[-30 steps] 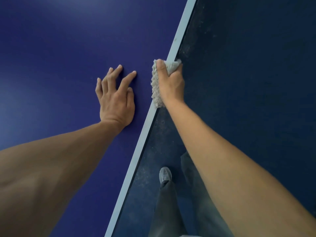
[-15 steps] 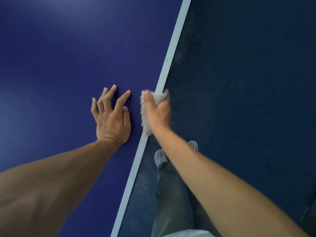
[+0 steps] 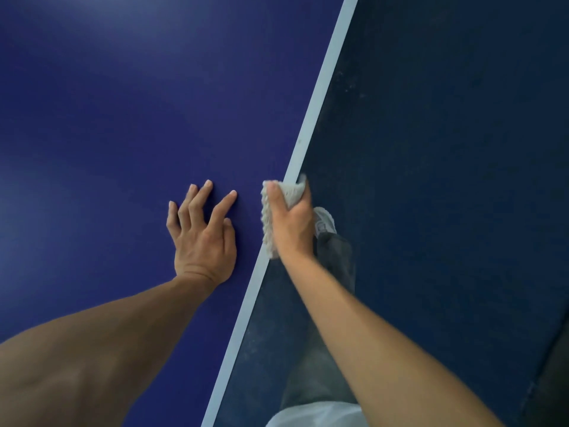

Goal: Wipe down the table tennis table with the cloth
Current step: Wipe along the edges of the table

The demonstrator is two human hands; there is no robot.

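Head view: the blue counter (image 3: 123,118) fills the left of frame and the dark floor (image 3: 446,149) the right, with the counter's white edge stripe (image 3: 323,97) running diagonally between them. Over the last second both forearms have dropped lower in frame, and the pale shoe (image 3: 323,221) that was well below the right wrist now shows just beyond the right knuckles. Judgement: the person is stepping along the counter's side while wiping. The left grip (image 3: 203,238) holds nothing. Its fingers are spread and nearly straight, the tips touch the blue surface near the stripe, and its pose is much as it was a second ago, so it probably serves as a brace. The right grip (image 3: 289,223) is closed around the cloth (image 3: 289,192), thumb on the top face and fingers wrapped down over the side. A second ago it sat a little ahead of the left fingertips; it is now about level with them, so it has drawn back along the stripe. The cloth is folded over the counter's rim, its fringed edge on the blue surface and the rest pressed to the stripe. Judgement: the edge pass is under way, and the long stripe ahead is not yet reached.
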